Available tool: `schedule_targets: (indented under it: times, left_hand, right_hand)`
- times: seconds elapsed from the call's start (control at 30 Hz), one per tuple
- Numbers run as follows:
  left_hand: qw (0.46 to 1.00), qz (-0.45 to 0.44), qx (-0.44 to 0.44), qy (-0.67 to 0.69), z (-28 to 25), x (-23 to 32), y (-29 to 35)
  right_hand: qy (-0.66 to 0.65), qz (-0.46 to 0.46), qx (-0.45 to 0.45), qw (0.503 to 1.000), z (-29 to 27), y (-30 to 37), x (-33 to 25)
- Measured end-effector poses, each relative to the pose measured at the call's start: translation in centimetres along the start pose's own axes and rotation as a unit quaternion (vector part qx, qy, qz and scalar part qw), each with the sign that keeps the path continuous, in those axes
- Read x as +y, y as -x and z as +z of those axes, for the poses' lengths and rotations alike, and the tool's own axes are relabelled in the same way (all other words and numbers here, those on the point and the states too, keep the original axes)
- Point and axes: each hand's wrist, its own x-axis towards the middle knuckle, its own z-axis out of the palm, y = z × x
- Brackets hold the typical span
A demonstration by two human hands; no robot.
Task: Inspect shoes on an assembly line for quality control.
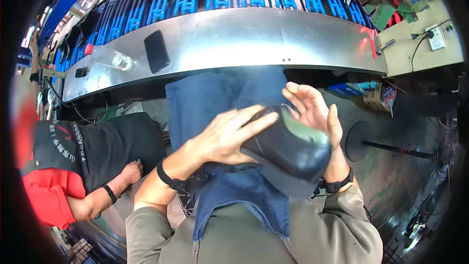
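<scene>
L hand (226,134) holds dark glossy shoe upper (300,154), fingers over its edge, prob. to steady it. R hand (315,111): fingers spread alongside; contact unclear.

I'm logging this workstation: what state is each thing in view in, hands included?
Shoe piece: held up, tilted, green part showing.
Left hand: fingers on the shoe piece, holding it.
Right hand: open, fingers apart, beside the shoe piece.
Phone: flat on the bench, dark side up.
Bottle: on its side, red cap on.
Co-worker's hand: resting.
</scene>
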Motion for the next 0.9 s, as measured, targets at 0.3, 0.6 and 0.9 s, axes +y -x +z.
schedule_targets:
  times: [0.3,0.6,0.9]
  left_hand:
    - [0.794,-0.093,0.396,0.451,-0.2,2.1,-0.8]
    - [0.775,-0.165,0.475,0.383,0.5,5.2,-1.8]
    - [0.78,-0.142,0.421,0.44,0.5,1.2,-0.8]
  right_hand:
    - [-0.087,0.167,-0.1,0.977,2.7,-0.4,2.6]
    - [-0.044,0.151,-0.092,0.983,4.7,0.6,3.2]
    - [0.461,-0.09,-0.103,0.877,5.1,-0.5,2.7]
